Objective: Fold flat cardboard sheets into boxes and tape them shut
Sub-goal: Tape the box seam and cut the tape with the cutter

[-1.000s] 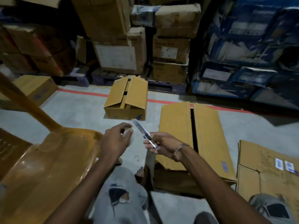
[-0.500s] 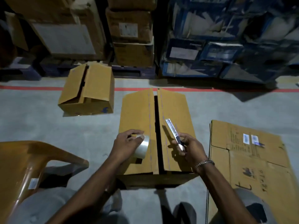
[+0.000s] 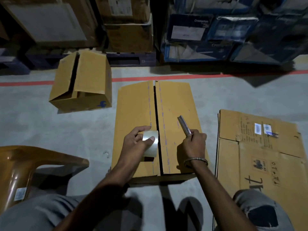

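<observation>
Cardboard dominates the floor: the folded box (image 3: 175,114) lies centre, flaps met but seam untaped, flat sheets (image 3: 260,147) at three o'clock unfolded. Left hand (image 3: 133,144) grip is curled round the tape roll (image 3: 150,144) beside the seam; right hand (image 3: 193,144) grip clamps a cutter (image 3: 184,125).

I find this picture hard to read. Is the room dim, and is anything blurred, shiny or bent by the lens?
Head view: dim overall, darkest along the stacked cartons at the top; the blue cartons top right are smeared; the tape roll in the left hand catches a bright glare; the red floor line bows, a wide-angle effect; the box under the hands is fairly sharp.
</observation>
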Motion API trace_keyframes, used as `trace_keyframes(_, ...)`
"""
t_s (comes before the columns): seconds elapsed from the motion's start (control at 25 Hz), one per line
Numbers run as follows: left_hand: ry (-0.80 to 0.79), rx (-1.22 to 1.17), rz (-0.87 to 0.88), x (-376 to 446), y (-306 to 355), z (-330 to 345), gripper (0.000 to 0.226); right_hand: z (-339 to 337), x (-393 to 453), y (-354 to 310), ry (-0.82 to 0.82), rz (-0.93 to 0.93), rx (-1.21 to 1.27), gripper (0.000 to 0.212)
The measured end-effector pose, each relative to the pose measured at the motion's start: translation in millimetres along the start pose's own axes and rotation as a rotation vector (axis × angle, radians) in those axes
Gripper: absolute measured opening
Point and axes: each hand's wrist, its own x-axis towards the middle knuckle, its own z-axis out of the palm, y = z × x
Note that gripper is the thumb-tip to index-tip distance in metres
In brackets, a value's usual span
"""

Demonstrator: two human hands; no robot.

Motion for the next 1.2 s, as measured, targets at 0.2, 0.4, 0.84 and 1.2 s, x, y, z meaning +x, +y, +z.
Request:
trace_keyframes(0.2,-0.068,-0.026,-0.006,-1.5,-8.8,3.8,0.033,5.9,-4.3,1.0,-0.021,-0.086,-0.214,0.033)
trace_keyframes(0.4,-0.081,0.000,-0.046,-1.9,-32.1,8.1,0.033,0.0,-2.6,0.8,-0.049,-0.061,-0.283,0.032)
trace_keyframes(0.84,-0.102,-0.042,-0.057,10.1,-42.2,15.3,0.034,-13.9,-13.8,-34.2,-0.677,-0.219,0.233,0.030)
trace_keyframes(1.2,-0.117,-0.016,-0.034,14.4,-44.7,16.6,0.058,-7.4,-14.2,-32.7,-0.536,-0.190,0.373,0.010)
